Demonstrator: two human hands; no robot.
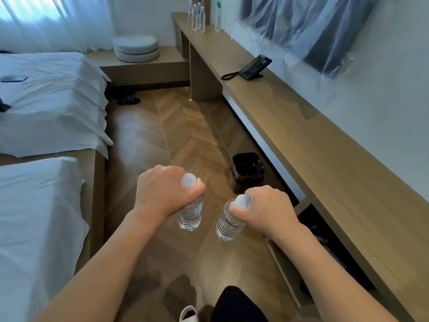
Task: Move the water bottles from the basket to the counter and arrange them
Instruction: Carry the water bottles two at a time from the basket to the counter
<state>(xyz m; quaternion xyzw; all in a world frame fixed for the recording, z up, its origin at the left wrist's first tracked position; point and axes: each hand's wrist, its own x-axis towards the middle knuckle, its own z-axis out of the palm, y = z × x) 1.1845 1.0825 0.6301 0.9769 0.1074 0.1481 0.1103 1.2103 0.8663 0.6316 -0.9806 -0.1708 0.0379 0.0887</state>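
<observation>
Clear plastic bottles: one in each fist, upright, white-capped, ribbed.
Left hand (162,191): clamped round left clear plastic water bottle (190,213) at its neck.
Right hand (267,209): clamped round right clear plastic water bottle (229,223).
Long wooden counter (290,126): perhaps four more bottles (197,17), blurred.

— Where are the held bottles?
— One in the left hand (162,194), one in the right hand (267,210), side by side above the floor (181,126).
— And around them?
— Beds (46,101) left, counter (313,140) right with a telephone (254,68); bottles (197,17) stand at its far end. A bin (247,169) sits below it.
</observation>
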